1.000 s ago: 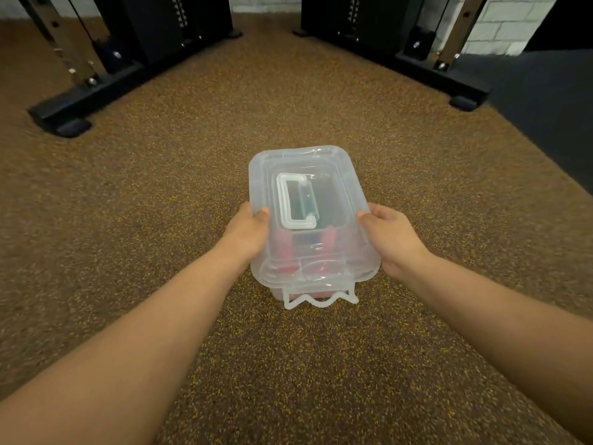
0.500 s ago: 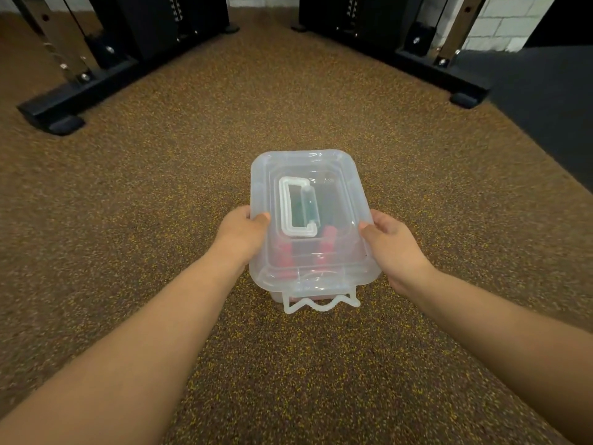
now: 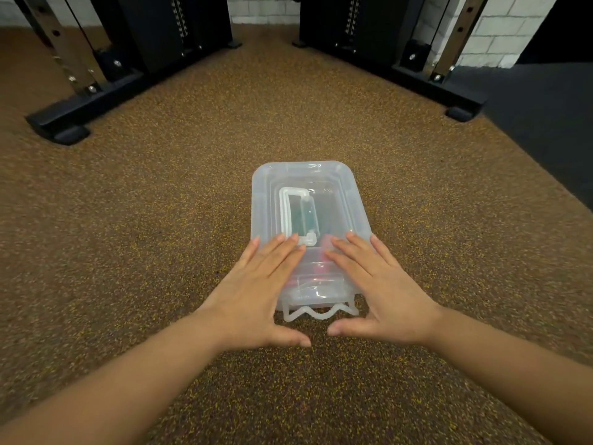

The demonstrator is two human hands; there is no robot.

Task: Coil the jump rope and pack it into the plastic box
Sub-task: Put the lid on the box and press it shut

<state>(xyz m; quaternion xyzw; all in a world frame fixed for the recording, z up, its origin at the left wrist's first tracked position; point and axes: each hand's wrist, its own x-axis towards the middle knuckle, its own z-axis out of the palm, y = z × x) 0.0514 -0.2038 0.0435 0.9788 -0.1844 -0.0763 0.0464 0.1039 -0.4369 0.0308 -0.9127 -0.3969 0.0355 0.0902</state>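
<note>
Jump rope [image 3: 322, 252] already inside plastic box [image 3: 308, 203], red and green bits showing through lid, just ahead of and between my fingertips. Box on speckled floor [image 3: 160, 236], lid on. Left hand [image 3: 256, 293] and right hand [image 3: 382, 290] flat, fingers straight, spread on near end of lid. I judge closing step: pressing lid down. Next: near clip [image 3: 321, 311], below palms, wants flipping up. Half second ago both hands gripped box sides; now on top.

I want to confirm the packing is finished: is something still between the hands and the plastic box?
Nothing visible. The left hand and right hand lie flat on the lid of the plastic box.
</note>
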